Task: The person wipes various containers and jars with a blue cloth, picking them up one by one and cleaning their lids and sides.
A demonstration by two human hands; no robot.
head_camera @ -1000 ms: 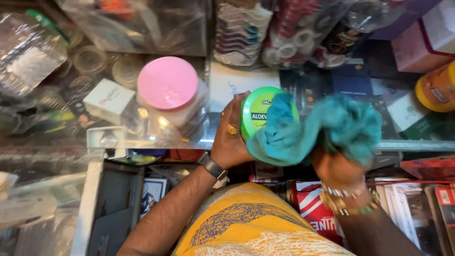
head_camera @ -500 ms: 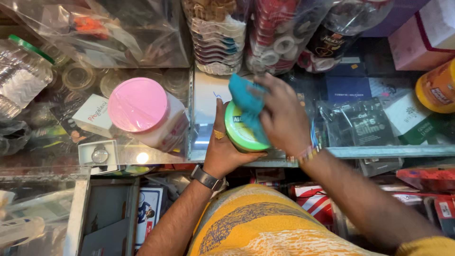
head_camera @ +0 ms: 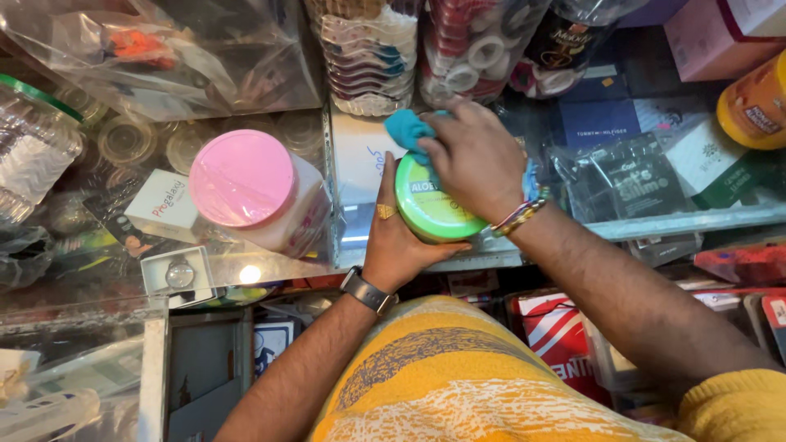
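Note:
My left hand (head_camera: 395, 237), with a ring and a wristwatch, grips a round green-lidded jar (head_camera: 427, 209) from its left side and holds it over the glass counter (head_camera: 352, 237). On top of the jar my right hand (head_camera: 475, 160), wearing bracelets, presses a teal cloth (head_camera: 407, 129). Most of the cloth is bunched under the fingers, and only its far end shows.
A large jar with a pink lid (head_camera: 246, 184) stands to the left on the glass. A small white box (head_camera: 160, 205) and a boxed wristwatch (head_camera: 178, 274) lie beside it. Plastic bags of goods (head_camera: 164, 57), tape rolls (head_camera: 479, 49) and an orange bottle (head_camera: 755, 102) crowd the far side.
The teal cloth was held open above the jar a second ago. My right hand has since brought it down onto the lid and bunched it up. The left hand kept hold of the jar.

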